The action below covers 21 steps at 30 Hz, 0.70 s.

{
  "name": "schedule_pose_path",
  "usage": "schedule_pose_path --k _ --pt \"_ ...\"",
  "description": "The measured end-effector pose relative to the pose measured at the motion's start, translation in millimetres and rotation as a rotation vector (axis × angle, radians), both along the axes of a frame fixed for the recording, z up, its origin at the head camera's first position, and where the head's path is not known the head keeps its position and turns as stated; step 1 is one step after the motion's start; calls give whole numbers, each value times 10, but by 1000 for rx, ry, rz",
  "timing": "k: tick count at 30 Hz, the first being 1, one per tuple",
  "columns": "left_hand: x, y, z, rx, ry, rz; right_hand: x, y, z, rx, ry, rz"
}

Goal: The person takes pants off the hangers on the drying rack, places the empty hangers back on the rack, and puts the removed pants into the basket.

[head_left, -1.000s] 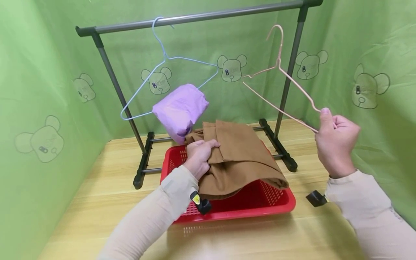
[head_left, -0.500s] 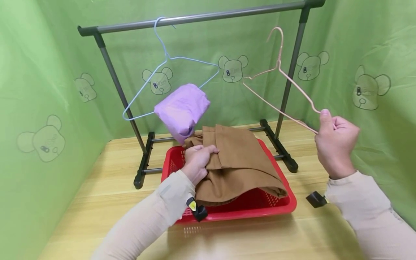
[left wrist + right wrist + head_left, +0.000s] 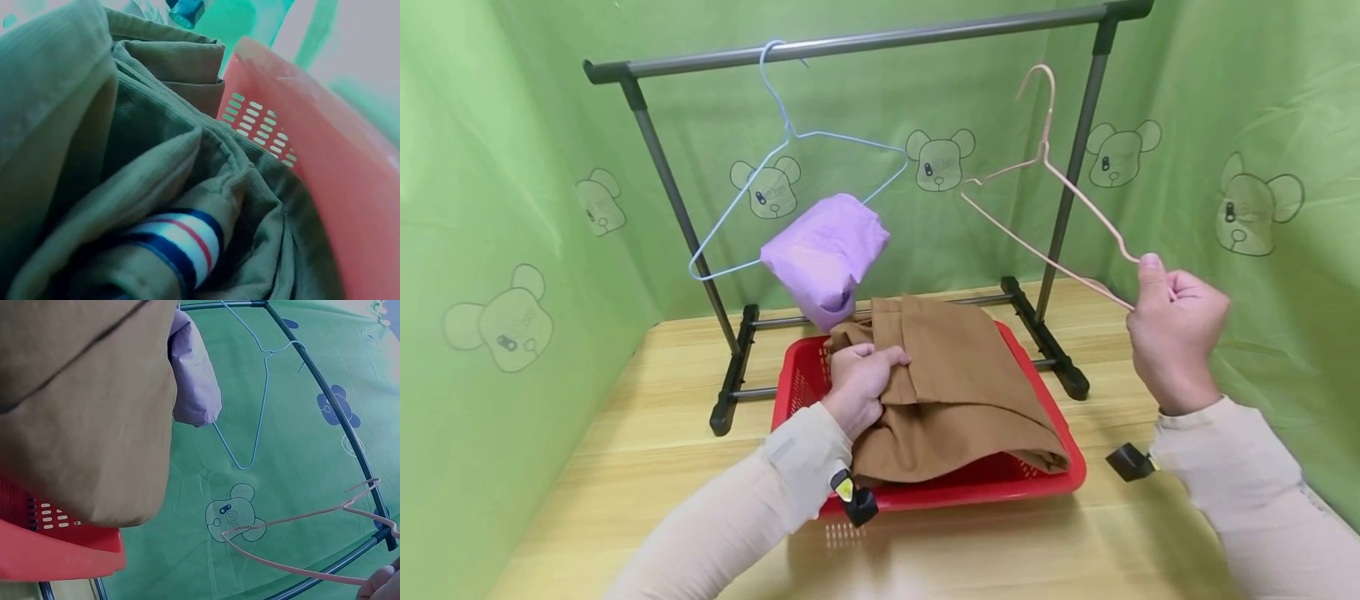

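My left hand (image 3: 856, 385) grips the left edge of a folded brown garment (image 3: 973, 358), thumb on top. The garment lies over the red basket (image 3: 1077, 468), its lower right edge down near the rim. A navy, white and red striped band (image 3: 181, 240) shows inside its folds in the left wrist view. Held out at the right, my right hand (image 3: 1180, 337) pinches one end of a pink wire hanger (image 3: 1047, 133). That hanger's hook is free, below the rail. Beside the garment, a folded purple cloth (image 3: 826, 250) hangs over the bottom bar of a blue hanger (image 3: 787, 127).
A grey metal clothes rack (image 3: 880, 40) stands behind the basket, its black feet (image 3: 724, 408) on the wood-grain tabletop (image 3: 625, 467). The blue hanger hooks over its rail. Green printed curtains (image 3: 467, 208) close in the back and sides.
My left hand has lowered the brown garment slightly, deeper over the basket. The pink hanger and my right hand have barely moved.
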<state>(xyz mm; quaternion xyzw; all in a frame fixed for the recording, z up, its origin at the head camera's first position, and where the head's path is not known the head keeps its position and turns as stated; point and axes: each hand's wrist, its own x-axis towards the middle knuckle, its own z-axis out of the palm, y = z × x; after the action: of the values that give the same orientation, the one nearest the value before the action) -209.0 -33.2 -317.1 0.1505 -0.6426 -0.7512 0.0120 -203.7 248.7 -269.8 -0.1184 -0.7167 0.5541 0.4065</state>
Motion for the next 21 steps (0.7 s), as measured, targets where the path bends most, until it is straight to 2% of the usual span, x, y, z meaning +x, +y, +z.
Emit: schedule_pose_path --k 10,16,21 --pt "-2 -11 -108 -60 -14 6 14 -14 7 -5 -2 3" --pt "-9 -43 -124 -83 -23 -25 11 -10 5 -11 8 0" --pt "-6 -72 -141 -146 -36 -48 22 -14 8 -20 7 13"
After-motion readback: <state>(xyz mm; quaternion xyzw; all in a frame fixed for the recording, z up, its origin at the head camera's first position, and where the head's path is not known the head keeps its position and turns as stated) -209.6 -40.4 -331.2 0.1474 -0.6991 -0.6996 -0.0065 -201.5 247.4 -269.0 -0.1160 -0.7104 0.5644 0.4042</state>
